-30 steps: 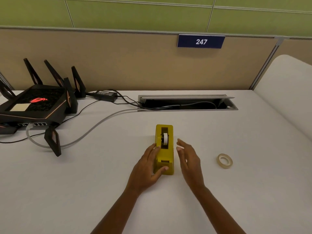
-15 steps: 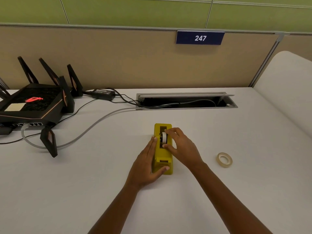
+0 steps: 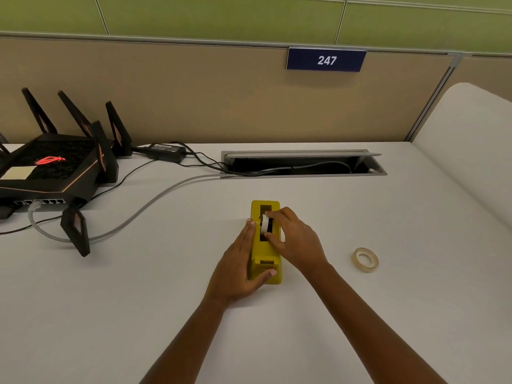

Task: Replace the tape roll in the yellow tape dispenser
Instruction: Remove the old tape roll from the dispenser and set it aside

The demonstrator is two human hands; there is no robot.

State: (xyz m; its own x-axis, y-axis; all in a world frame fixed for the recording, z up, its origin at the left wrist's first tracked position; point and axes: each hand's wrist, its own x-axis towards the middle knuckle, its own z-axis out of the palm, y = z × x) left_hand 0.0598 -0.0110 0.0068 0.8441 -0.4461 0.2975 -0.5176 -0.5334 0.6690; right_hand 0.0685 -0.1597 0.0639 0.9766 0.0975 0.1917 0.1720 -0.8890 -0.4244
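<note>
The yellow tape dispenser (image 3: 264,253) stands lengthwise on the white desk, near its middle. My left hand (image 3: 238,268) clasps its left side, with the thumb across the near end. A white spool (image 3: 264,225) sits in the dispenser's slot. My right hand (image 3: 295,239) pinches that spool between thumb and fingers from the right. A full roll of clear tape (image 3: 365,259) lies flat on the desk to the right, apart from both hands.
A black router with tall antennas (image 3: 52,167) sits at the left, with grey and black cables (image 3: 155,202) trailing across the desk to an open cable slot (image 3: 302,164) at the back. A beige partition rises behind the desk.
My right hand moved from hovering beside the dispenser onto the white spool and closed on it. My left hand stayed on the dispenser.
</note>
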